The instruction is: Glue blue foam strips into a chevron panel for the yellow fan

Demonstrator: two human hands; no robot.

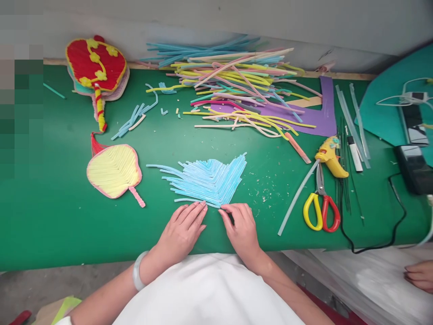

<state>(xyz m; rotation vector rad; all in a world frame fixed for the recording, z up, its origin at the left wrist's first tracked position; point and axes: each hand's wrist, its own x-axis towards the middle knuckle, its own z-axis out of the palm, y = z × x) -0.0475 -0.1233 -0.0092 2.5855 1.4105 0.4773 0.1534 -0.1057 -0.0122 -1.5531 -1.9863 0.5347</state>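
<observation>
Blue pipe cleaners laid in a V-shaped, leaf-like piece [211, 178] lie flat on the green table, their loose ends sticking out at the left. One loose blue pipe cleaner [187, 200] runs along the lower left edge. My left hand [186, 225] rests at that edge, its fingers stretched out and the tips touching the pipe cleaner. With thumb and index finger together, my right hand [241, 225] pinches at the piece's bottom point, on what looks like the end of the blue pipe cleaner. The tips partly hide it.
A yellow fan [113, 171] and a red fan [96, 63] lie left. Behind is a pile of coloured pipe cleaners [233, 81] on purple sheet [328, 104]. Scissors [321, 212], a yellow glue gun [331, 155] and a black cable [382, 248] lie right. Another person's hand [419, 275] shows lower right.
</observation>
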